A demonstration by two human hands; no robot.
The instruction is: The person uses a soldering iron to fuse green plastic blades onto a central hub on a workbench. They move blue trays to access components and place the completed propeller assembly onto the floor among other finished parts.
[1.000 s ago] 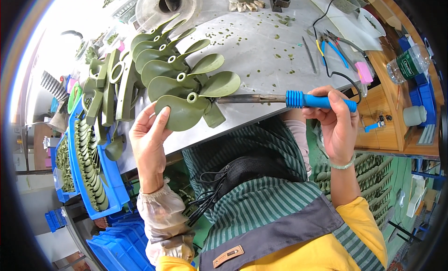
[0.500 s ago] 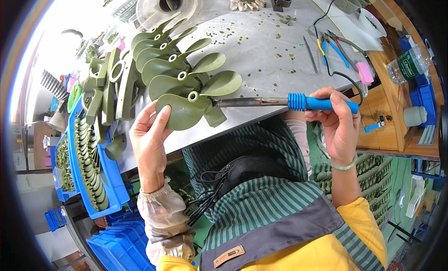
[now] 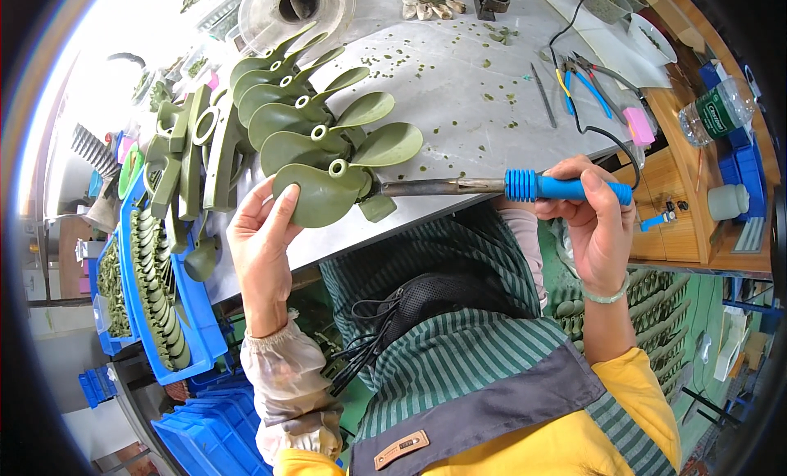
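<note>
My left hand [image 3: 266,222] pinches the edge of a blade on the nearest green propeller [image 3: 316,199], thumb on top. This propeller is the closest in a stacked row of matching green propellers [image 3: 283,125] at the table's front edge. In my right hand [image 3: 594,218] is a soldering iron [image 3: 570,186] with a blue handle, its fingers wrapped round the grip. The iron's long metal shaft points left, and its tip meets the propeller beside the hub, between the blades. The exact contact at the tip is too small to make out.
Green cast parts [image 3: 193,156] lie left of the row, above a blue crate [image 3: 201,308] with stacked green pieces. Green crumbs dot the grey table [image 3: 459,82]. Blue-handled pliers [image 3: 592,97] and the iron's black cord [image 3: 611,138] lie at right, near a plastic bottle [image 3: 717,115].
The iron has shifted very slightly, its tip a little higher against the propeller. The held propeller has moved barely leftward; both hands keep their grips.
</note>
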